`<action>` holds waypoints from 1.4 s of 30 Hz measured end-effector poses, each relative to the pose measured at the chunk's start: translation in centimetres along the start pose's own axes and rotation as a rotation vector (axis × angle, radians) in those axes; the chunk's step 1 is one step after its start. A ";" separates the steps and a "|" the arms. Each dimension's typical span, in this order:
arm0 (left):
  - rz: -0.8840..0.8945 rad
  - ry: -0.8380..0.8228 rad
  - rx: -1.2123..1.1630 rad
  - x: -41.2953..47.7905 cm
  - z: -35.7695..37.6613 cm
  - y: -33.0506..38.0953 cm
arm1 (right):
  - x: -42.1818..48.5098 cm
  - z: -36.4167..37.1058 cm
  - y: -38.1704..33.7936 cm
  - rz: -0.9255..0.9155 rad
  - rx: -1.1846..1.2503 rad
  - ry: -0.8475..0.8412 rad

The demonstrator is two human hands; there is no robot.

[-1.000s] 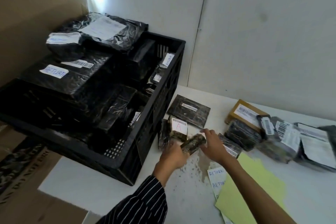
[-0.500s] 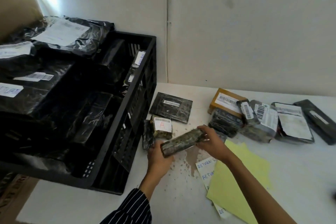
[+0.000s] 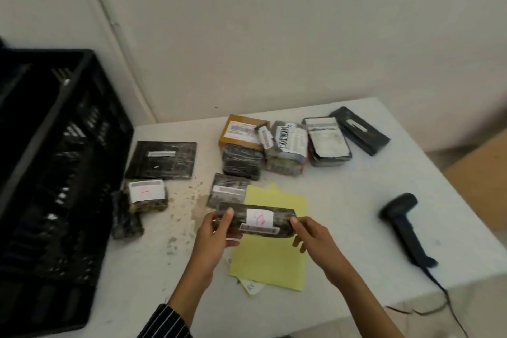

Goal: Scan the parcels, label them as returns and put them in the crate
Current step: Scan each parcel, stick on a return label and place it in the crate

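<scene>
A long dark wrapped parcel with a white label marked in red and a barcode strip hangs above the table, held at both ends. My left hand grips its left end, thumb on top. My right hand pinches its right end. Under it lies a yellow sheet. The black crate stands at the left edge. A black handheld scanner lies on the table to the right, cable trailing off the edge.
Several wrapped parcels and a brown box lie in a row at the back. A flat black parcel and a small labelled one sit beside the crate. The white table ends at right, with a cardboard box beyond.
The view has swung right, so the crate's contents left the frame and the scanner appeared. The parcel has been turned label-up and brought over the yellow sheet, both hands still on it.
</scene>
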State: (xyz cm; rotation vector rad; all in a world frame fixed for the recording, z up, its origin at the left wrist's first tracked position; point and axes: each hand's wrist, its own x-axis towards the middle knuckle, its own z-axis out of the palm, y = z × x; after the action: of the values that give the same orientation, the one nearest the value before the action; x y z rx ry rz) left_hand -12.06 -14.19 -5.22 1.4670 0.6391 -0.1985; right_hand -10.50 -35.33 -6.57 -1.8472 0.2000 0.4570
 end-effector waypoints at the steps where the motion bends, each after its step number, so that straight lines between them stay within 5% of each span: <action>1: -0.010 -0.007 -0.017 -0.1 0.9 -0.2 | -0.3 -1.2 0.8 -0.022 -0.018 0.062; 5: -0.079 -0.035 -0.078 -0.3 4.1 -1.3 | 0.3 -7.5 5.2 -0.145 -0.551 0.632; 7: -0.126 -0.047 -0.114 -0.2 5.5 -1.7 | 1.3 -10.9 7.0 -0.036 -0.755 0.784; 14: -0.268 -0.123 -0.311 -1.6 8.3 -2.2 | 3.4 -17.3 9.7 0.398 -0.878 0.616; 19: -0.328 -0.200 -0.466 -1.7 9.0 -2.0 | 2.6 -16.8 8.6 0.244 -0.491 0.548; 28: -0.259 -0.188 -0.378 2.0 9.2 0.4 | -4.2 -10.4 1.0 0.012 -0.009 0.265; 33: -0.214 -0.151 -0.309 3.7 9.3 1.6 | -5.9 -7.8 -1.4 -0.050 0.038 0.123; 42: -0.208 -0.132 -0.276 4.3 9.1 1.5 | -6.1 -6.5 -1.6 -0.050 0.037 0.120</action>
State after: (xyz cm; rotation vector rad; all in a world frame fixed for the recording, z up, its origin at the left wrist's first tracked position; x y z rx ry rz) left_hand -5.24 -21.61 -6.38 1.1132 0.6824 -0.3517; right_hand -14.14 -41.45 -1.01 -1.8406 0.2421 0.3061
